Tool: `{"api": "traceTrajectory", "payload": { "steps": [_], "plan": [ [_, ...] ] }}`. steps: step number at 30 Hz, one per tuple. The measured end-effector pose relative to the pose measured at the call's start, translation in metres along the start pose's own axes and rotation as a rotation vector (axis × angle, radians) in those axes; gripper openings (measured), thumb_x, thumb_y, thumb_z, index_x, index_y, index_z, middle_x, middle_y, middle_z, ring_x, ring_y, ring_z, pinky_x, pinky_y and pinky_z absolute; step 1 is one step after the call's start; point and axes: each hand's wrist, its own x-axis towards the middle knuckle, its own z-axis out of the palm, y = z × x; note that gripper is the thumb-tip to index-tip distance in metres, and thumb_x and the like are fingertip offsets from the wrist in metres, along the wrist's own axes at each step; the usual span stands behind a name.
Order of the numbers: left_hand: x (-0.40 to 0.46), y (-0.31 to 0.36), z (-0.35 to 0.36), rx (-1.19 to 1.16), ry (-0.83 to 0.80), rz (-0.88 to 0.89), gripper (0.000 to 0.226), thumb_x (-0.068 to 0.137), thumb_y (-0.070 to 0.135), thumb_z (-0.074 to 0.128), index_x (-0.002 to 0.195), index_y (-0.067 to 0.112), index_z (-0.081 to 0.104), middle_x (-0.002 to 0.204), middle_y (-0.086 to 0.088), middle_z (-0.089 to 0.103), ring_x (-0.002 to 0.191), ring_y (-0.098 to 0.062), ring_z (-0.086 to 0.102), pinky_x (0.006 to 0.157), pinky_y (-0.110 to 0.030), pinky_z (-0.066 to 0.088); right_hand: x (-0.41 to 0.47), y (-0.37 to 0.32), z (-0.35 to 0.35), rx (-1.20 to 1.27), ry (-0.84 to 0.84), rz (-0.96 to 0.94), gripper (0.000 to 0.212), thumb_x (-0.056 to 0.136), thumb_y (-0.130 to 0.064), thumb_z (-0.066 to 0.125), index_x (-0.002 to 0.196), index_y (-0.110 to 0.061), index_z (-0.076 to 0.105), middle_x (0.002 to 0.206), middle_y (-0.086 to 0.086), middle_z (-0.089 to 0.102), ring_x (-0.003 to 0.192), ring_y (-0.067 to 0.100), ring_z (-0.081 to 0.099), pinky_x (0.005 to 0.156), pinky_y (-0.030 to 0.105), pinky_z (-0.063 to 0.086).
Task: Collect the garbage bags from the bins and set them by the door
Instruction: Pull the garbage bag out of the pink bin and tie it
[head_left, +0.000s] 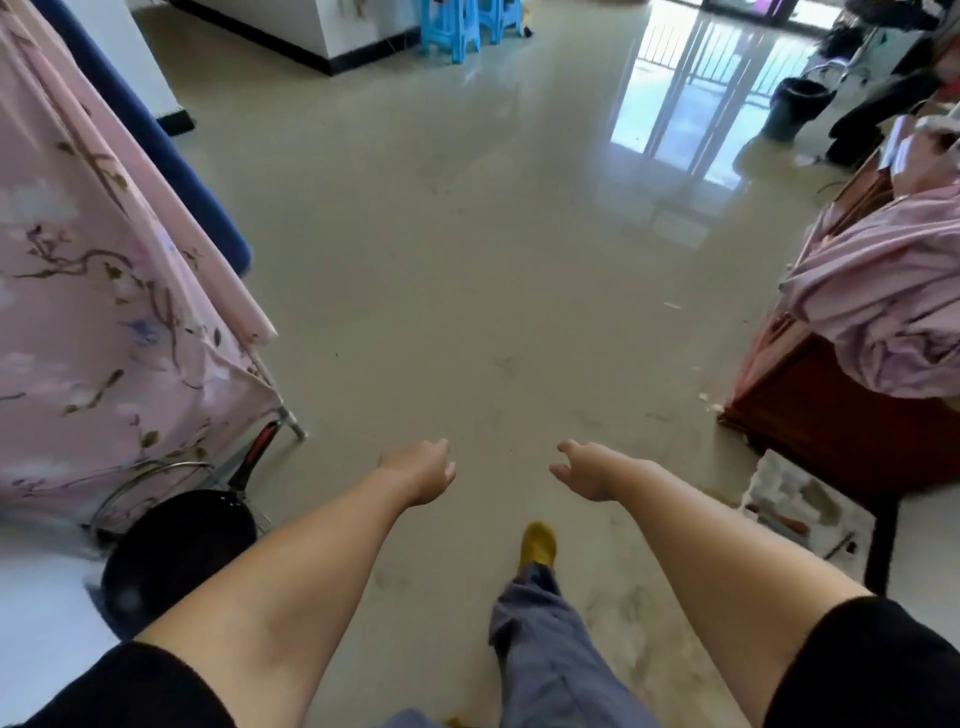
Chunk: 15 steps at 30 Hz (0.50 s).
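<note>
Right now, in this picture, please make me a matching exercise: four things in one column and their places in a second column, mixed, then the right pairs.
Things:
1. bin
2. blue stools
3. floral pink curtain
4. crumpled pink cloth

Places:
A. left edge, hanging down to the floor
B. far right, near the bright glass doors
C. right side, piled on the red-brown furniture
D. top centre, beside the white wall

Pairs: 1-B, 2-D, 3-A, 4-C
</note>
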Motion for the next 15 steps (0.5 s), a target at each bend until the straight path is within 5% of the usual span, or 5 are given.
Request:
{"api": "traceTrajectory", "payload": {
  "steps": [15],
  "plan": [
    [0.25,-0.074,-0.199,-0.382,0.044,-0.331,0.042,0.098,0.038,0.03,0.126,0.012,0.047,0.134,-0.016,0.052,0.12,-0.033,0.052,0.094,-0.036,0.042,0.293,-0.093,-0.289,-0.334,-0.044,-0.289,0.055,0.1,-0.039,0.031,0.148,-0.015,0.019,0.15,0.018,0.03,0.133,0.035,0.039,0.11,0.044,0.033]
  ]
}}
